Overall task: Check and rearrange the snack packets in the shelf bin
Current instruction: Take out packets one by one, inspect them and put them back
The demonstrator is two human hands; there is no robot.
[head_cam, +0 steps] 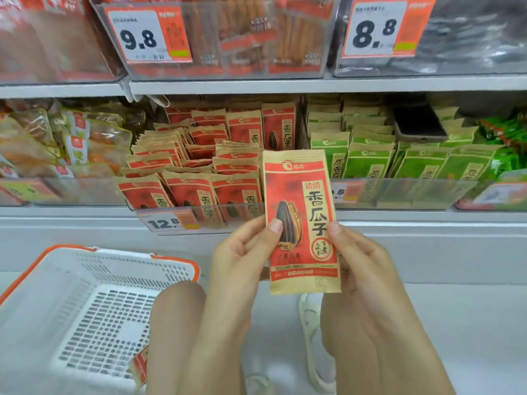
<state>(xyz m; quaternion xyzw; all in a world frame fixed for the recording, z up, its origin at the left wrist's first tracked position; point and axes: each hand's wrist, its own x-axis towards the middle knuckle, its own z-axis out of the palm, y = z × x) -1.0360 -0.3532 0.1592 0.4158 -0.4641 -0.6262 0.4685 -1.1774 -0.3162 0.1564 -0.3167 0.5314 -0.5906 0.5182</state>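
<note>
Both hands [302,255] pinch flat papery red packet [302,223] | upright | before clear bin [199,218]

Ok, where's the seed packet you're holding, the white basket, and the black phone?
seed packet [302,223], head view, middle of its front.
white basket [176,259], head view, orange rim.
black phone [417,121], head view, dark screen.
</note>
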